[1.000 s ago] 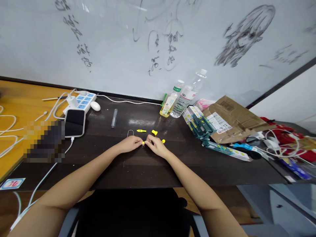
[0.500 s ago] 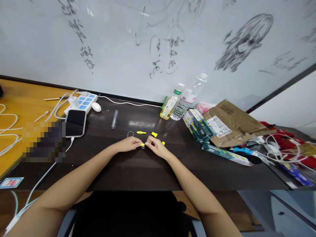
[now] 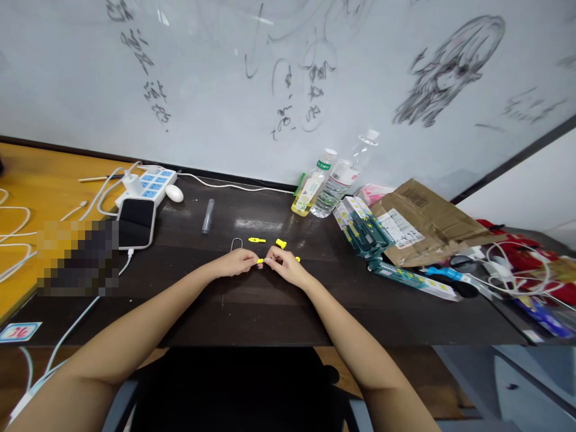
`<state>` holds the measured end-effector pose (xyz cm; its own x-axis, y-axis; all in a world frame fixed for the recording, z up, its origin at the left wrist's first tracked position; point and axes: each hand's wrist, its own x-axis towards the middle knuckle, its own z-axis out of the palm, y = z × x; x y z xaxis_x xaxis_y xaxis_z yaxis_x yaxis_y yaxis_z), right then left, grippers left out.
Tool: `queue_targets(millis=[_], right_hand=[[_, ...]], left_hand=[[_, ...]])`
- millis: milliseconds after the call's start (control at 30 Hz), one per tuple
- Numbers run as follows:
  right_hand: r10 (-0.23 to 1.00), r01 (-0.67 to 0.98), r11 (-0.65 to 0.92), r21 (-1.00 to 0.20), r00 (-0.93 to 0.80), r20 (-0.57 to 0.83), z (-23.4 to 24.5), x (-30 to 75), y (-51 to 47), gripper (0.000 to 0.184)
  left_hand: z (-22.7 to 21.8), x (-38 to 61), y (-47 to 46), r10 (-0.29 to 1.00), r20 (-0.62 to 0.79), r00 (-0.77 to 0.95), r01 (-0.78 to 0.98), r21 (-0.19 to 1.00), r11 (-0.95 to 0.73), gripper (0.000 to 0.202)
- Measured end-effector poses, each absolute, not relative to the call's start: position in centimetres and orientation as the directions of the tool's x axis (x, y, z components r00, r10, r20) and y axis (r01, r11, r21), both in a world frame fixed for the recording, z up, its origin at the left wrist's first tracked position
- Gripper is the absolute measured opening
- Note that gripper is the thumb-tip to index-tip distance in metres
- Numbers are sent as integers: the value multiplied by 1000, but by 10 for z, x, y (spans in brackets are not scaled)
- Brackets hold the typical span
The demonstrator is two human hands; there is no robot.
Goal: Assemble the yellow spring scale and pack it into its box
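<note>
Whiteboard covered in dark scribbles and a sketched figure rises behind a dark tabletop [image 3: 252,312], with an orange surface adjoining it on the left. Both bare forearms reach forward to the middle of the tabletop, where the left hand [image 3: 236,263] and the right hand [image 3: 283,266] meet fingertip to fingertip. Between them sits a small yellow piece [image 3: 260,261]; the left grip is pinched shut on it with thumb and forefinger, and the right grip is closed to a pinch just beside it, touching the same spot, though what it has hold of is too small to tell. Just beyond the hands lie 2 more yellow parts: a thin yellow tool [image 3: 257,240] and a short yellow cap [image 3: 281,243], close to each other but apart. A bent metal wire loop [image 3: 236,243] lies near the left hand, and a clear plastic tube [image 3: 207,216] rests farther back. Far left stand a white power strip [image 3: 148,185], a white mouse [image 3: 173,192] and a dark phone [image 3: 135,222] on a charging cable. To the right, 2 plastic bottles [image 3: 324,183] lean against the whiteboard, beside green packaged boxes [image 3: 362,225] and a flattened cardboard parcel [image 3: 425,219].
</note>
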<state>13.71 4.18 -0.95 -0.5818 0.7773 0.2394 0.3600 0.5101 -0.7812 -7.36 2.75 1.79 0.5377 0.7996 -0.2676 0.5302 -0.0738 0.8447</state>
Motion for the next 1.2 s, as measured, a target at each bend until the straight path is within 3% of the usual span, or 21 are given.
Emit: queue_targets(millis=[300,633,900,1200], right_hand=[[775,380,567,-731,-547,317,-12,131,39,26],[789,396,564,-724,-516,332,-15,128,38,24],[822,348,500,-793,-479,308,-16,130,41,27],[814,413,541,-732,-478,331,-14,127,37,23]], left_hand=[[10,-73,30,819,-62,570,543,776,-320,37],[9,-67,23,841,0,540,608,692,-390,32],[15,-65,17,834,60,549,577,695,-429,31],[13,-64,16,842,76,535,704,512,-493,32]])
